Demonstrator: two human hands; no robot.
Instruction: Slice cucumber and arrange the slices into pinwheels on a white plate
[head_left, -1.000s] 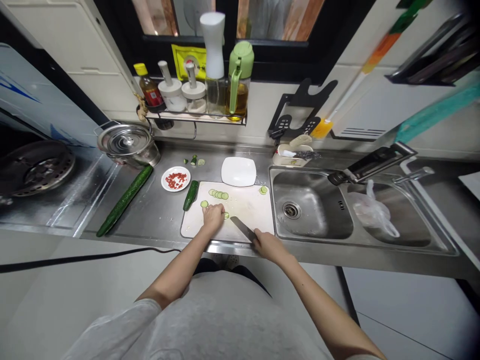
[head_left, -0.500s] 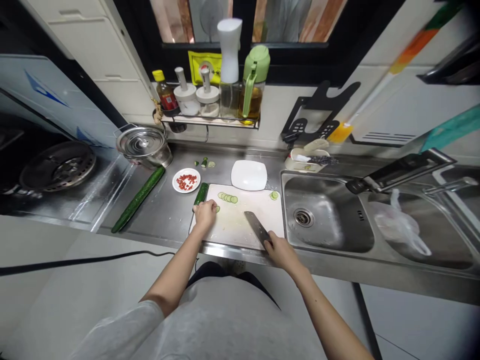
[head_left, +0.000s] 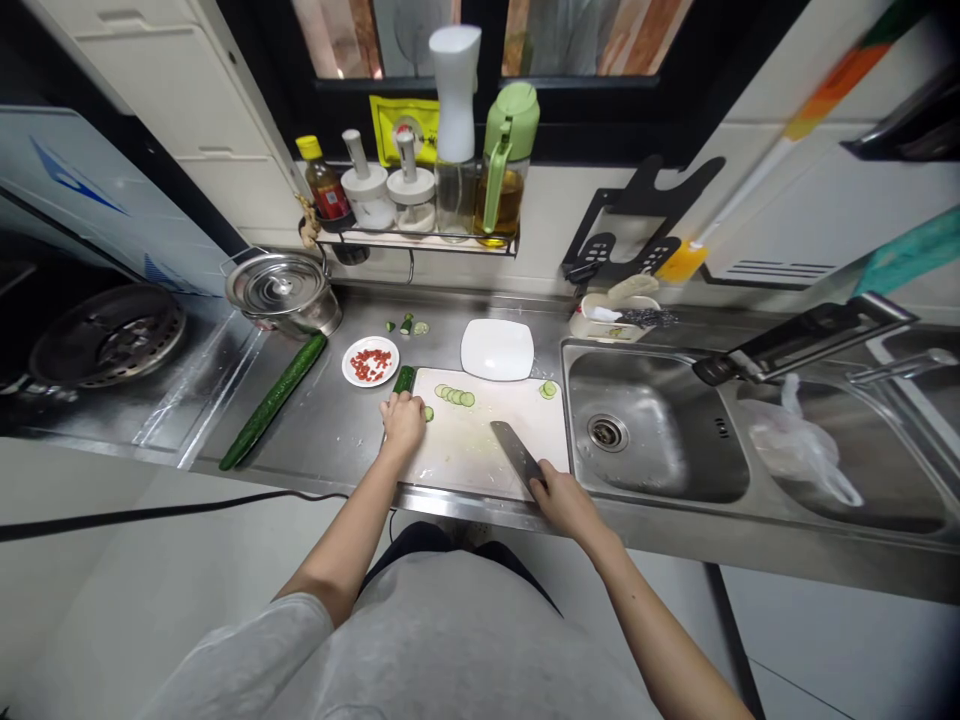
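A white cutting board (head_left: 480,450) lies on the steel counter with a row of cucumber slices (head_left: 456,396) near its far edge. My left hand (head_left: 402,419) is closed over a dark green cucumber piece (head_left: 404,379) at the board's left edge. My right hand (head_left: 559,497) grips the handle of a knife (head_left: 516,453), whose blade lies over the board's near right part, pointing up and left. One more slice (head_left: 549,389) sits at the board's far right corner.
A whole cucumber (head_left: 273,400) lies left on the counter beside a lidded pot (head_left: 279,288). A small dish of red bits (head_left: 370,362) and a white plate (head_left: 497,349) stand behind the board. A double sink (head_left: 637,435) lies to the right. A condiment rack (head_left: 420,235) hangs on the wall.
My left hand has moved from the middle of the board to its left edge, onto the cucumber piece. The knife has drawn back to the right.
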